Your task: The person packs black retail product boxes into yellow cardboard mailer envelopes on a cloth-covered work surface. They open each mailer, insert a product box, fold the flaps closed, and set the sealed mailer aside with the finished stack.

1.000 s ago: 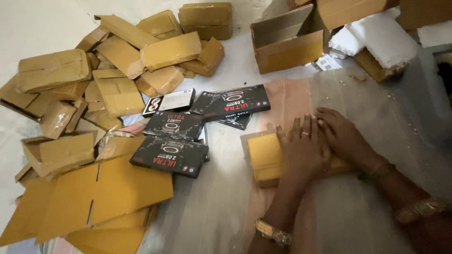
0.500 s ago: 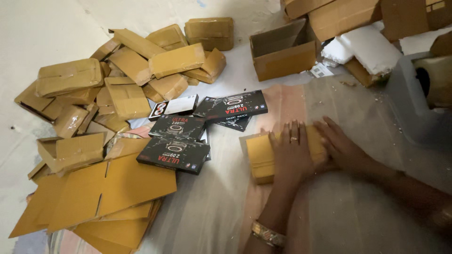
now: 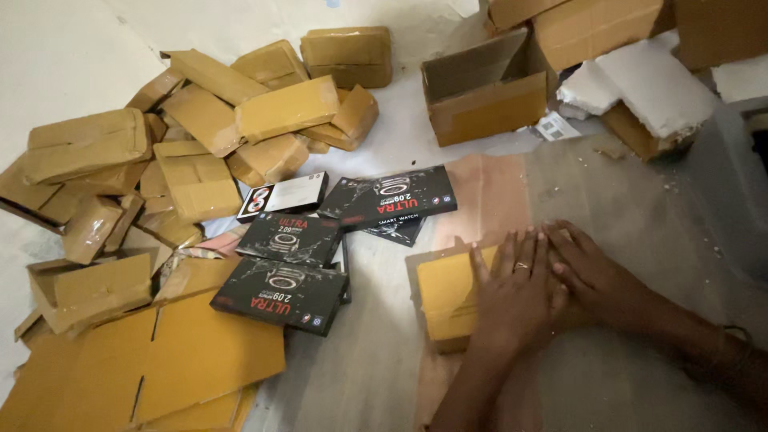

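Small yellow carton at lower centre, both palms flat on it: left hand and right hand press its top, gripping nothing. Taped parcels heaped upper left; black boxes still unpacked beside it.

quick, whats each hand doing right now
Left hand: open, fingers flat, pressing down on the yellow cardboard box.
Right hand: open, fingers resting flat on the same box, partly under the left hand.

Pale cloth-covered floor, heap of taped brown parcels at ten o'clock, flattened cardboard sheets at eight o'clock, open carton and white foam slabs at one o'clock, warm dim light
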Action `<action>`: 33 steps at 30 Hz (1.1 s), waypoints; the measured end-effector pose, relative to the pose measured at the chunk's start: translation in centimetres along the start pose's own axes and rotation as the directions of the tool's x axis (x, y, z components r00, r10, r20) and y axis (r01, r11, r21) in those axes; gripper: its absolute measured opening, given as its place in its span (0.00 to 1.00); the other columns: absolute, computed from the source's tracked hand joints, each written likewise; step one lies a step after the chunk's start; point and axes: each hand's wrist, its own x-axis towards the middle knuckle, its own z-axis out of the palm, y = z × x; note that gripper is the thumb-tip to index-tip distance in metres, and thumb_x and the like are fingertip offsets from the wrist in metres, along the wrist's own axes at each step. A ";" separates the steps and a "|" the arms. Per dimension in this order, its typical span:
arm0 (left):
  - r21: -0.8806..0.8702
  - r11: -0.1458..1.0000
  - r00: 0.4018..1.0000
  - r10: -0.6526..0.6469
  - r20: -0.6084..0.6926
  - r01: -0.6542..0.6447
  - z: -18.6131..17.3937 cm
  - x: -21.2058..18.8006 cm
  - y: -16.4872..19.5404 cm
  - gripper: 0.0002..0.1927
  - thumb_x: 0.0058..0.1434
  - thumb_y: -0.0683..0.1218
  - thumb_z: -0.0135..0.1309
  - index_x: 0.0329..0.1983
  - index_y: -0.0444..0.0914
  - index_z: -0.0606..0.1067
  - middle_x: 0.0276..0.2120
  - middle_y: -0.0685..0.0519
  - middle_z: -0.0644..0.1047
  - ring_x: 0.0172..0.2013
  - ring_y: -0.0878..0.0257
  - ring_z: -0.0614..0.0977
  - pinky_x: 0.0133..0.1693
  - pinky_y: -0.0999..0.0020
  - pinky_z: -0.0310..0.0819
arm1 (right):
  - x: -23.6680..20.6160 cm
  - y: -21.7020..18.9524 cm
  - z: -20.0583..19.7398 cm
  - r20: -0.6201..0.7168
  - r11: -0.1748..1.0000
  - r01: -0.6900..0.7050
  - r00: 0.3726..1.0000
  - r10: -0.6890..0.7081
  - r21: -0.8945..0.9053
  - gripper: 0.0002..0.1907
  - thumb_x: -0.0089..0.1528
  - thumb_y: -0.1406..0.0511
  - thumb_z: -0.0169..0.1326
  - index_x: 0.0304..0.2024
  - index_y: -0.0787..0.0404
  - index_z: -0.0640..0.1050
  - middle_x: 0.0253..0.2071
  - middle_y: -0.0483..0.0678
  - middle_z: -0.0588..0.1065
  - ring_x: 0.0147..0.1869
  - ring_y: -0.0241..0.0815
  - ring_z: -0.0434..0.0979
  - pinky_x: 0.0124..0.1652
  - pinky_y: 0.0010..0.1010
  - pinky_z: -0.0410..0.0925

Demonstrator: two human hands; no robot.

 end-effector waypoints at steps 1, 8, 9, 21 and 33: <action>-0.010 1.000 0.999 -0.018 0.034 0.019 -0.4 0.0 0.0 0.41 0.67 0.63 0.46 0.78 0.38 0.58 0.77 0.50 0.58 0.77 0.53 0.55 0.71 0.29 0.30 | 0.0 0.4 0.1 -0.056 0.998 0.063 0.996 -0.064 -0.020 0.32 0.69 0.57 0.37 0.72 0.68 0.55 0.75 0.60 0.52 0.80 0.54 0.47 0.71 0.38 0.48; -0.072 0.947 0.930 -0.289 0.226 0.312 -6.3 0.5 -3.3 0.55 0.56 0.75 0.49 0.74 0.32 0.54 0.74 0.41 0.54 0.75 0.46 0.48 0.67 0.31 0.24 | -1.2 0.0 0.3 -0.040 0.999 -0.035 0.999 0.035 0.014 0.31 0.69 0.56 0.37 0.71 0.66 0.57 0.75 0.59 0.53 0.79 0.54 0.50 0.69 0.38 0.52; -0.040 0.933 0.912 -0.339 0.233 0.357 -6.9 0.5 -4.2 0.57 0.56 0.76 0.48 0.74 0.32 0.53 0.75 0.41 0.53 0.76 0.47 0.47 0.66 0.30 0.22 | -1.1 -0.2 0.2 -0.036 0.998 -0.060 0.997 0.061 0.032 0.31 0.69 0.56 0.37 0.71 0.66 0.58 0.75 0.60 0.53 0.78 0.54 0.52 0.68 0.38 0.53; -0.935 -0.037 0.713 -0.637 0.293 0.351 -2.3 -2.7 -11.4 0.26 0.54 0.38 0.63 0.58 0.32 0.75 0.47 0.53 0.76 0.44 0.65 0.78 0.46 0.70 0.75 | -1.4 -0.4 0.0 -0.026 0.996 -0.075 0.997 0.076 0.038 0.31 0.70 0.57 0.36 0.72 0.65 0.55 0.75 0.60 0.51 0.81 0.54 0.43 0.70 0.40 0.46; -0.799 -0.585 0.613 -0.686 0.393 -0.141 -1.8 -2.5 -8.7 0.16 0.57 0.35 0.54 0.49 0.33 0.76 0.38 0.52 0.78 0.34 0.65 0.80 0.37 0.71 0.77 | -0.7 -5.4 -4.5 -0.007 0.560 -0.594 0.682 0.731 0.577 0.34 0.63 0.64 0.56 0.71 0.60 0.64 0.66 0.53 0.69 0.67 0.47 0.69 0.61 0.38 0.64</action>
